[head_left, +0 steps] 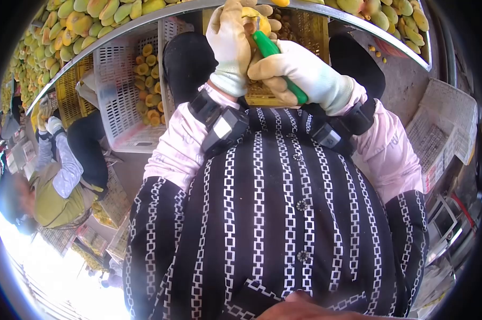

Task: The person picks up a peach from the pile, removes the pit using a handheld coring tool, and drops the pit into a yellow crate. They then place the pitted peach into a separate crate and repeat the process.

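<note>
My left hand (229,50), in a white and tan work glove, is closed around a yellow mango (249,15) with a cut, orange-brown patch. In my right hand (307,74), gloved the same way, is a green-handled cutting tool (266,45). The fingers wrap round its handle, and the tool's metal tip meets the mango. How far the tip reaches into the fruit is hidden. Both hands are close together above a yellow crate (311,32) between my knees, with brownish pieces inside.
Heaped green-yellow mangoes (94,16) lie behind a curved metal table edge (145,25). A white crate (112,90) at left holds cut mango pieces (149,80). Another person (59,186) works farther left. White crates (446,114) stand at right. Small yellow pieces lie on the floor.
</note>
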Action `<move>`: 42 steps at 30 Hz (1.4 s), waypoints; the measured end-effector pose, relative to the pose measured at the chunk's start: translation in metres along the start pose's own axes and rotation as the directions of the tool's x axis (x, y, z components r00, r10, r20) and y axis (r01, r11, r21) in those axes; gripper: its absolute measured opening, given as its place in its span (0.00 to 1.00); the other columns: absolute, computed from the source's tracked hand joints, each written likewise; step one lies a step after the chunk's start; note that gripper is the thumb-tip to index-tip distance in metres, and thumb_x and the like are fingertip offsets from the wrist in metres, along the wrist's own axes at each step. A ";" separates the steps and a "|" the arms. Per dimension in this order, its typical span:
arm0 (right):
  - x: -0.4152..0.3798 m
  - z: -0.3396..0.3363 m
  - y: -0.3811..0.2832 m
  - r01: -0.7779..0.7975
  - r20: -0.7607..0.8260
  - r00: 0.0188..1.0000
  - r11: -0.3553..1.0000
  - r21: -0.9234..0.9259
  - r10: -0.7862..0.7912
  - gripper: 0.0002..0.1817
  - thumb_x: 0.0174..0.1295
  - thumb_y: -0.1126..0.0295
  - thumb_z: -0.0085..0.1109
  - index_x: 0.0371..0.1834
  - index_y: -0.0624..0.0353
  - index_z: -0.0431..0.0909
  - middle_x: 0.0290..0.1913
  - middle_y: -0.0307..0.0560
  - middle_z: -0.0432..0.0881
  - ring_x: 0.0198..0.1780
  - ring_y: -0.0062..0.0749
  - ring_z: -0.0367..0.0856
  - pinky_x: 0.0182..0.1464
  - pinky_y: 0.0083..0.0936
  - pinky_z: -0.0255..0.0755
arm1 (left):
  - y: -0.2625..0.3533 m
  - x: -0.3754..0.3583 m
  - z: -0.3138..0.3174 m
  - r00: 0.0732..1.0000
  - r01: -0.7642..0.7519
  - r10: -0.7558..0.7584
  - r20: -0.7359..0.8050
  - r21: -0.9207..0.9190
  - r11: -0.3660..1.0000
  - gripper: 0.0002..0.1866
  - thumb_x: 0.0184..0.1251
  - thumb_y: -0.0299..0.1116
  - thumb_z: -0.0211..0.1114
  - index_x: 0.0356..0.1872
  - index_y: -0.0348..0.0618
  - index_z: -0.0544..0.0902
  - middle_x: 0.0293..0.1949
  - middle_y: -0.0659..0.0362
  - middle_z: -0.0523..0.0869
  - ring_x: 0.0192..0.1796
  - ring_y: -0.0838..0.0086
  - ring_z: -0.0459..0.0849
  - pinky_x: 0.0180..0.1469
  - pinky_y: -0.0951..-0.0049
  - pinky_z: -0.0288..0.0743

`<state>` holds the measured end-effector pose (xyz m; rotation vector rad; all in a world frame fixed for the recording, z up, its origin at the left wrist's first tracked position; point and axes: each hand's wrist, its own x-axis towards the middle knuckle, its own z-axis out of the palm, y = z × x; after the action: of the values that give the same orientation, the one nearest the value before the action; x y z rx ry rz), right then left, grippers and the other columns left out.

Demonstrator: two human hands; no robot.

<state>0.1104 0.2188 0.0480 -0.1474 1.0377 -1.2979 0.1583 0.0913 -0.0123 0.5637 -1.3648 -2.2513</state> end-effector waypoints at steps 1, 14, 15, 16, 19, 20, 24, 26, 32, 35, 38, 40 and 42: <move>0.002 0.003 0.000 0.014 -0.081 0.996 0.986 -0.167 -0.028 0.10 0.58 0.72 0.58 0.21 0.64 0.74 0.15 0.40 0.72 0.12 0.22 0.71 0.16 0.18 0.66 | -0.006 0.001 -0.003 0.997 0.072 -0.074 -0.022 -0.071 0.995 0.23 0.76 0.48 0.46 0.52 0.36 0.74 0.41 0.45 0.85 0.33 0.59 0.87 0.31 0.66 0.84; 0.014 -0.006 0.023 0.049 -0.232 0.961 0.917 -0.396 -0.151 0.10 0.53 0.73 0.56 0.24 0.73 0.74 0.16 0.48 0.75 0.11 0.30 0.73 0.16 0.25 0.69 | -0.017 0.001 0.002 0.958 0.269 -0.280 -0.058 -0.147 0.952 0.20 0.75 0.46 0.47 0.48 0.37 0.75 0.39 0.47 0.86 0.31 0.60 0.86 0.33 0.64 0.82; 0.013 -0.002 0.022 0.012 -0.282 0.947 0.897 -0.442 -0.152 0.10 0.53 0.73 0.56 0.25 0.74 0.74 0.16 0.49 0.75 0.12 0.31 0.74 0.16 0.26 0.70 | -0.019 0.001 0.002 0.954 0.283 -0.293 -0.055 -0.148 0.948 0.20 0.75 0.46 0.47 0.48 0.38 0.75 0.39 0.47 0.86 0.31 0.60 0.86 0.33 0.64 0.82; 0.012 0.000 0.019 -0.026 -0.332 0.930 0.873 -0.487 -0.158 0.11 0.53 0.73 0.56 0.25 0.75 0.73 0.16 0.49 0.75 0.12 0.32 0.74 0.17 0.27 0.71 | -0.021 0.002 0.003 0.951 0.294 -0.304 -0.051 -0.149 0.944 0.20 0.75 0.46 0.47 0.48 0.38 0.75 0.38 0.47 0.86 0.31 0.60 0.86 0.33 0.64 0.81; 0.016 -0.012 0.028 0.032 -0.291 0.939 0.892 -0.451 -0.181 0.10 0.53 0.72 0.56 0.24 0.73 0.74 0.15 0.48 0.74 0.12 0.33 0.75 0.17 0.26 0.71 | -0.027 0.007 0.003 0.899 0.425 -0.436 -0.040 -0.159 0.891 0.22 0.74 0.49 0.50 0.45 0.36 0.77 0.35 0.47 0.85 0.30 0.58 0.85 0.34 0.63 0.81; 0.018 -0.020 0.032 0.095 -0.233 0.952 0.912 -0.398 -0.201 0.10 0.53 0.72 0.56 0.24 0.72 0.74 0.15 0.47 0.74 0.12 0.33 0.75 0.17 0.26 0.70 | -0.029 0.007 0.001 0.885 0.455 -0.465 -0.032 -0.158 0.876 0.22 0.74 0.49 0.50 0.44 0.35 0.77 0.35 0.47 0.85 0.29 0.58 0.85 0.34 0.62 0.81; 0.007 -0.021 0.023 -0.044 -0.265 0.955 0.820 -0.571 -0.133 0.11 0.52 0.72 0.57 0.21 0.70 0.73 0.15 0.46 0.75 0.13 0.34 0.76 0.17 0.27 0.71 | -0.015 0.004 0.009 0.900 0.430 -0.435 -0.037 -0.091 0.898 0.21 0.74 0.46 0.51 0.42 0.34 0.78 0.34 0.48 0.85 0.33 0.61 0.86 0.36 0.65 0.82; 0.004 -0.024 0.023 -0.025 -0.261 0.954 0.832 -0.554 -0.145 0.11 0.52 0.71 0.57 0.21 0.69 0.73 0.15 0.46 0.74 0.13 0.32 0.75 0.17 0.26 0.70 | -0.013 0.005 0.004 0.899 0.438 -0.438 0.012 -0.036 0.898 0.21 0.74 0.45 0.51 0.41 0.33 0.78 0.35 0.49 0.85 0.34 0.63 0.86 0.37 0.66 0.82; -0.020 -0.020 0.004 -0.154 -0.035 0.988 0.947 -0.283 0.150 0.12 0.56 0.69 0.58 0.18 0.61 0.72 0.15 0.38 0.71 0.12 0.23 0.69 0.16 0.19 0.64 | -0.007 0.004 -0.010 0.888 0.390 -0.395 0.237 0.069 0.918 0.20 0.75 0.44 0.52 0.40 0.32 0.79 0.37 0.50 0.85 0.36 0.66 0.86 0.39 0.68 0.82; -0.027 -0.023 0.006 -0.104 0.094 0.989 0.985 -0.141 0.118 0.09 0.59 0.68 0.57 0.23 0.59 0.73 0.15 0.36 0.70 0.11 0.20 0.67 0.14 0.18 0.62 | 0.000 0.001 -0.006 0.907 0.188 -0.224 0.357 0.133 0.973 0.23 0.75 0.48 0.51 0.41 0.33 0.78 0.35 0.50 0.85 0.33 0.65 0.86 0.36 0.69 0.83; -0.022 -0.024 0.010 -0.052 0.140 0.989 0.998 0.019 0.049 0.07 0.58 0.70 0.58 0.30 0.61 0.73 0.15 0.37 0.70 0.11 0.20 0.67 0.14 0.18 0.61 | 0.004 -0.010 0.015 0.945 0.319 -0.309 0.105 -0.095 0.943 0.25 0.74 0.52 0.50 0.44 0.35 0.78 0.35 0.50 0.86 0.28 0.65 0.86 0.31 0.68 0.82; -0.018 -0.007 0.011 0.026 -0.136 0.989 0.985 -0.173 -0.050 0.06 0.57 0.73 0.59 0.32 0.62 0.73 0.16 0.37 0.71 0.11 0.21 0.67 0.14 0.19 0.62 | -0.006 -0.006 0.024 0.928 0.337 -0.362 -0.087 -0.217 0.916 0.24 0.74 0.53 0.47 0.48 0.39 0.76 0.37 0.50 0.86 0.24 0.64 0.84 0.22 0.69 0.78; -0.005 -0.017 0.029 0.087 -0.178 0.977 0.978 -0.188 -0.121 0.08 0.55 0.74 0.60 0.34 0.63 0.72 0.17 0.38 0.72 0.13 0.24 0.69 0.16 0.21 0.64 | -0.012 -0.003 0.024 0.935 0.306 -0.336 -0.117 -0.216 0.927 0.24 0.75 0.53 0.46 0.47 0.40 0.76 0.37 0.51 0.86 0.26 0.63 0.84 0.23 0.68 0.77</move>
<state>0.1193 0.2403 0.0230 -0.2213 1.3252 -1.3310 0.1453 0.1153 -0.0120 0.9259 -1.0208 -2.5025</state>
